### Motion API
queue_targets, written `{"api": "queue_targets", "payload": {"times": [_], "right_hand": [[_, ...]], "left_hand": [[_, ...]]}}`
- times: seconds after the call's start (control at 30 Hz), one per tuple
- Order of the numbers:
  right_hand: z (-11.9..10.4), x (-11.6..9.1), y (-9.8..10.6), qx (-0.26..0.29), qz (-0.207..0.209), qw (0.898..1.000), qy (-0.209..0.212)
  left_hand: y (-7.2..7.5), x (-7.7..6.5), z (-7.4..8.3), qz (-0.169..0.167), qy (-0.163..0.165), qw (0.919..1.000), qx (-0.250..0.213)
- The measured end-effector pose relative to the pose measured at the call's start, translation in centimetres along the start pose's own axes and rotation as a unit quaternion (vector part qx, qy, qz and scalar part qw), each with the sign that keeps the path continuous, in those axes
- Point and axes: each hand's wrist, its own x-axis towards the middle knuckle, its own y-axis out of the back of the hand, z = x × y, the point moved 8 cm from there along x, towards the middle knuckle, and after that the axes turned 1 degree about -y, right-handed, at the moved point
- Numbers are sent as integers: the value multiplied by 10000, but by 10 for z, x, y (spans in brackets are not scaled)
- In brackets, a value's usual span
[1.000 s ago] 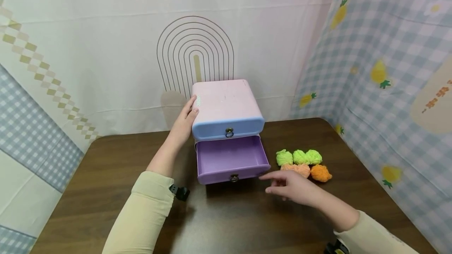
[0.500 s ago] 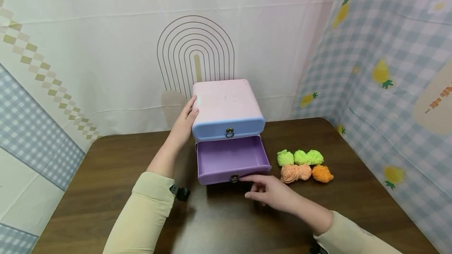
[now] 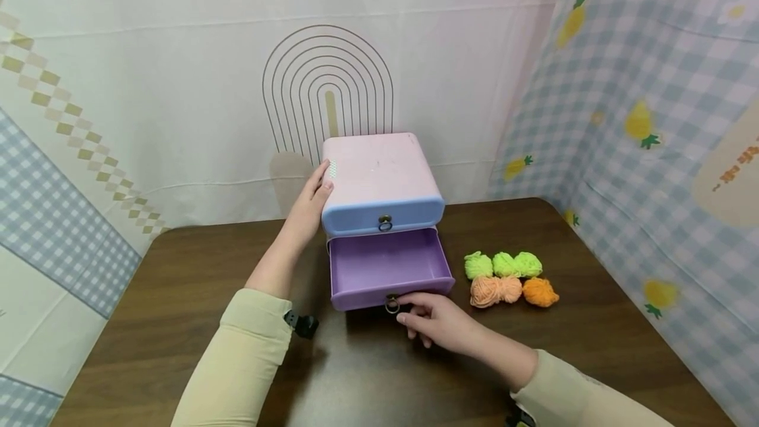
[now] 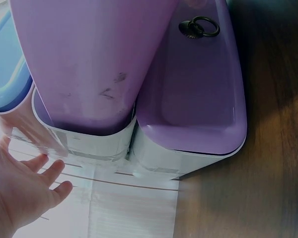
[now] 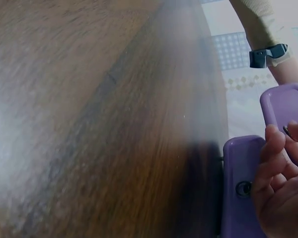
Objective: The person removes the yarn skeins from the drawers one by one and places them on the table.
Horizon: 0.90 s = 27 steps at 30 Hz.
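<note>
A small drawer cabinet (image 3: 379, 167) with a pale pink top stands at the back of the table. Its blue top drawer (image 3: 356, 218) is closed. The purple middle drawer (image 3: 362, 298) is pulled out, and nothing lies inside it. In the left wrist view a purple bottom drawer (image 4: 198, 89) sits closed below. My left hand (image 3: 308, 206) rests on the cabinet's left side, fingers extended. Index finger and thumb of my right hand (image 3: 441, 321) are at the dark ring pull (image 3: 392, 306) of the middle drawer, its other fingers curled. The right wrist view shows the same ring partly hidden.
Right of the cabinet lie several balls of yarn: lime green (image 3: 478, 265), peach (image 3: 486, 291) and orange (image 3: 539, 292). The brown wooden table (image 3: 196, 308) meets a patterned cloth backdrop (image 3: 196, 97) behind and a checked cloth (image 3: 628, 170) at the right.
My right hand has moved left along the middle drawer's front to its ring pull, which now tilts outward. The left hand and the drawer have stayed put.
</note>
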Motion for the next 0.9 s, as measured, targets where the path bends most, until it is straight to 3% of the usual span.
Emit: {"api": "queue_targets", "payload": {"times": [0.57,0.8,0.9], "right_hand": [[-5,6,-1,112,560,9984,-42],[-9,14,0,146,644,9978,-51],[-10,20,4,168,717,9973,-31]], "left_hand": [[2,1,1,24,-56,9999,81],[1,17,-32,83,-131,9998,93],[1,19,-35,125,-192,9997,120]]}}
